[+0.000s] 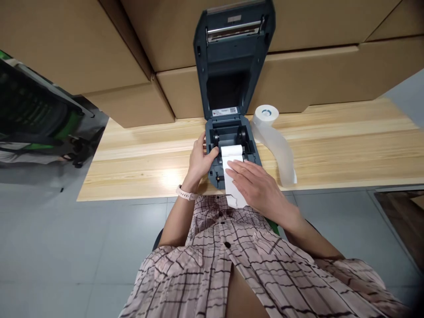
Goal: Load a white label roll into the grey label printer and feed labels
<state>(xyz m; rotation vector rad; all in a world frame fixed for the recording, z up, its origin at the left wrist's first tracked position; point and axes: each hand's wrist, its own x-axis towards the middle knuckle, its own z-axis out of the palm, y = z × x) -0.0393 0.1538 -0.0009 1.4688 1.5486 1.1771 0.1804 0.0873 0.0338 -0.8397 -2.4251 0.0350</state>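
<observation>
A dark grey label printer [253, 152] stands on the wooden table, its lid [225, 51] swung up and back. Inside lies a small white paper roll [232, 151], and its paper strip [234, 198] runs out over the printer's front edge, with an uneven end. My left hand [200, 159] grips the printer's left side, thumb over the rim and fingers along the outer wall. My right hand [256, 185] rests flat on the strip with fingers stretched out; its thumb is hidden. To the printer's right is a larger white roll [266, 113] with a translucent band [281, 152] unwound from it.
Cardboard boxes [318, 79] line the table's back, close behind the raised lid. The wooden table [139, 163] ends just in front of the printer, near my body. A green and black chair [36, 106] stands at the left, beyond the table.
</observation>
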